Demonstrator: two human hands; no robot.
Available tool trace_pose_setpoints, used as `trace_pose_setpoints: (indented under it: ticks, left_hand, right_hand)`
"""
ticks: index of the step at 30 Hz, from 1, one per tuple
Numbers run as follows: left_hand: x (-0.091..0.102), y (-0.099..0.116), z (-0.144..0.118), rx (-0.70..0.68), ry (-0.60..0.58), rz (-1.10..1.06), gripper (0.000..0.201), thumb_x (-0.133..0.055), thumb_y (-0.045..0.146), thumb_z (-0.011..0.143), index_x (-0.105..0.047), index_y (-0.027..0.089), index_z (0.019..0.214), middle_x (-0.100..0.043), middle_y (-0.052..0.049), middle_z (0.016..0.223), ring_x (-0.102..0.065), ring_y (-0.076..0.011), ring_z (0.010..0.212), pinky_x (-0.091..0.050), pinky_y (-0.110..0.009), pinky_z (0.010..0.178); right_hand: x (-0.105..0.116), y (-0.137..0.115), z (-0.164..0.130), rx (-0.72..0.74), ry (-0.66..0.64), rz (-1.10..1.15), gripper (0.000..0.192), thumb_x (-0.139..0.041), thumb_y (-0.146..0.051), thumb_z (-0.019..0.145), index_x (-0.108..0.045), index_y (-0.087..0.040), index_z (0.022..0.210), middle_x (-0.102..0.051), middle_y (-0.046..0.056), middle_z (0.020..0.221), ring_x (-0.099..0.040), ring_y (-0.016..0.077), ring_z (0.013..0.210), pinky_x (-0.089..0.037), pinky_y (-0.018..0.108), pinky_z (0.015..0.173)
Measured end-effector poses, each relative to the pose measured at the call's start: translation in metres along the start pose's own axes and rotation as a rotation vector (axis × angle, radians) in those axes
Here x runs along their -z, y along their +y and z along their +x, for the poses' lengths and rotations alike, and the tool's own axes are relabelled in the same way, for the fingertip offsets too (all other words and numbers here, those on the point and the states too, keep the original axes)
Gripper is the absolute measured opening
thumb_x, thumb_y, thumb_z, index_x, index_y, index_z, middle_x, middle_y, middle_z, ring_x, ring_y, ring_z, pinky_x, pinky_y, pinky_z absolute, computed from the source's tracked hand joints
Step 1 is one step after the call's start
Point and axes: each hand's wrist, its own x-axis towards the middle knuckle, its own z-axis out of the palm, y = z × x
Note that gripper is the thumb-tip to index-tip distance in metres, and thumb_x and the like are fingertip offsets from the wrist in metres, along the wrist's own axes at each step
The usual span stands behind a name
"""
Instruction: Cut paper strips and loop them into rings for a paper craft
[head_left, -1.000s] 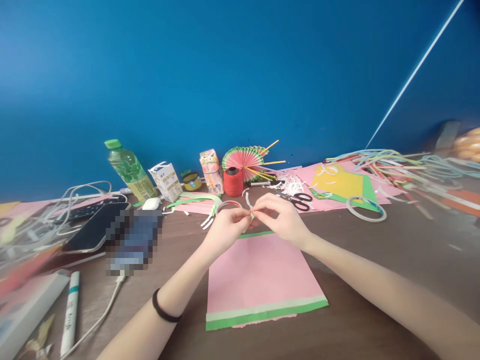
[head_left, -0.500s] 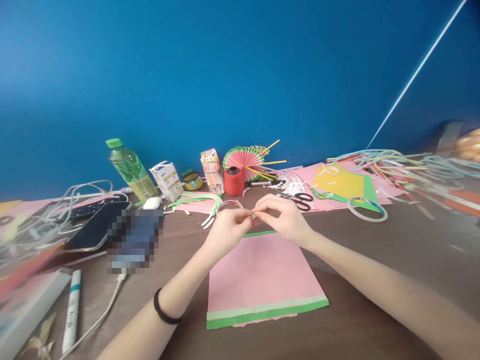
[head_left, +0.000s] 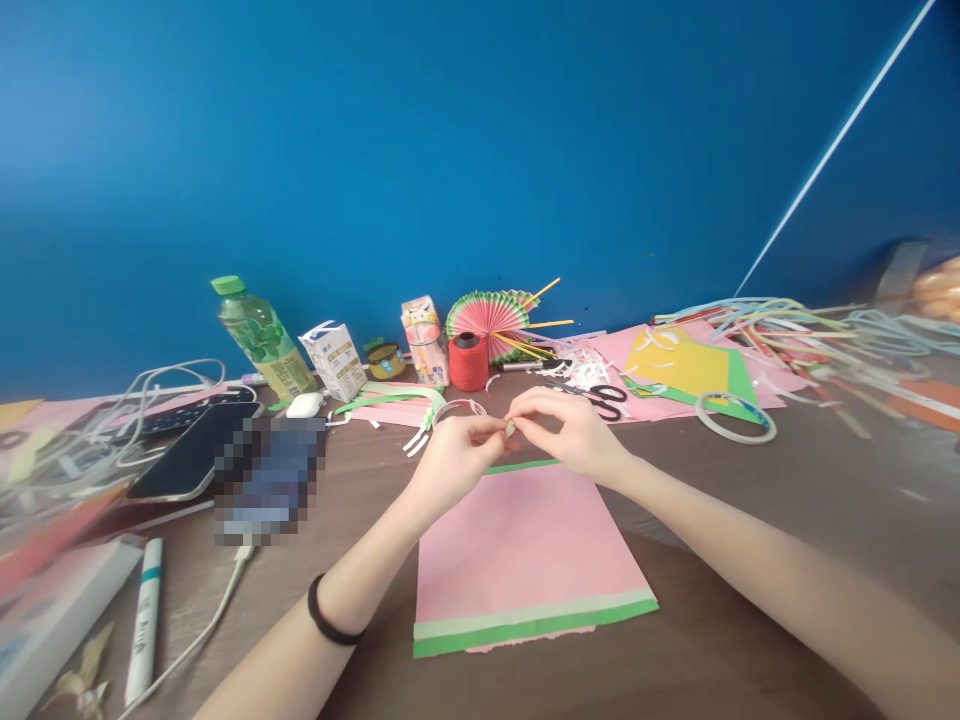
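My left hand (head_left: 465, 450) and my right hand (head_left: 566, 430) meet fingertip to fingertip over the far edge of a pink paper sheet (head_left: 525, 545). Both are closed in a pinch on a small pale piece (head_left: 510, 428), too small to tell whether it is tape or paper. The sheet lies flat, with green strips along its near and far edges and a pale green band beside the near one. Just behind my left hand is a roll of tape (head_left: 459, 406), partly hidden by it. Black-handled scissors (head_left: 606, 402) lie beyond my right hand.
Along the wall stand a green-capped bottle (head_left: 262, 340), a white carton (head_left: 334, 362), a red thread spool (head_left: 469, 362) and a folded paper fan (head_left: 487, 315). Phones (head_left: 196, 452), cables and a marker (head_left: 144, 620) lie left. Another tape roll (head_left: 735, 418) and coloured paper (head_left: 679, 365) lie right.
The small pale piece between my fingertips shows slightly more than before. My hands have barely moved, and the sheet stays where it was.
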Motion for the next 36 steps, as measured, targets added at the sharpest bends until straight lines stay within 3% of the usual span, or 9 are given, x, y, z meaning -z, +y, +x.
trace_pose_setpoints:
  ticks: [5,9,12,22,36]
  left_hand:
    - [0.002,0.001,0.001,0.069,-0.006,-0.077,0.027,-0.049,0.031,0.074,-0.066,0.015,0.088,-0.069,-0.005,0.08,-0.063,-0.0185,0.076,-0.049,-0.027,0.068]
    - [0.004,0.001,0.001,0.102,-0.043,-0.161,0.028,-0.05,0.029,0.073,-0.065,0.013,0.09,-0.069,-0.007,0.081,-0.064,-0.0187,0.076,-0.05,-0.03,0.074]
    - [0.004,-0.001,0.001,0.143,-0.071,-0.201,0.026,-0.05,0.029,0.073,-0.065,0.013,0.088,-0.069,-0.008,0.083,-0.064,-0.0194,0.078,-0.05,-0.032,0.076]
    - [0.008,-0.008,0.003,0.238,-0.209,-0.222,0.027,-0.053,0.032,0.072,-0.067,0.016,0.089,-0.07,-0.007,0.084,-0.062,-0.0179,0.081,-0.048,-0.029,0.077]
    - [0.025,-0.019,0.007,0.314,-0.349,-0.263,0.036,-0.052,0.041,0.074,-0.062,0.016,0.099,-0.066,-0.011,0.1,-0.06,-0.0172,0.087,-0.044,-0.029,0.08]
  right_hand:
    - [-0.001,0.002,0.0,-0.148,0.019,0.12,0.01,-0.047,-0.019,0.08,-0.057,-0.018,0.078,-0.06,0.003,0.079,-0.057,0.0145,0.075,-0.046,0.029,0.07]
    - [-0.001,0.003,0.0,-0.305,0.06,0.323,0.016,-0.044,-0.028,0.083,-0.053,-0.018,0.089,-0.06,0.006,0.096,-0.061,0.0128,0.069,-0.05,0.029,0.064]
    - [0.0,0.005,0.002,-0.353,0.096,0.476,0.016,-0.043,-0.033,0.084,-0.048,-0.019,0.086,-0.06,0.008,0.102,-0.063,0.0149,0.076,-0.052,0.032,0.068]
    - [0.004,0.013,0.005,-0.394,0.274,0.659,0.016,-0.042,-0.038,0.084,-0.036,-0.023,0.082,-0.066,0.003,0.084,-0.063,0.0171,0.087,-0.048,0.041,0.081]
    - [0.006,0.026,0.004,-0.405,0.347,0.654,0.016,-0.039,-0.04,0.085,-0.033,-0.025,0.085,-0.064,0.0,0.079,-0.065,0.0166,0.08,-0.051,0.04,0.077]
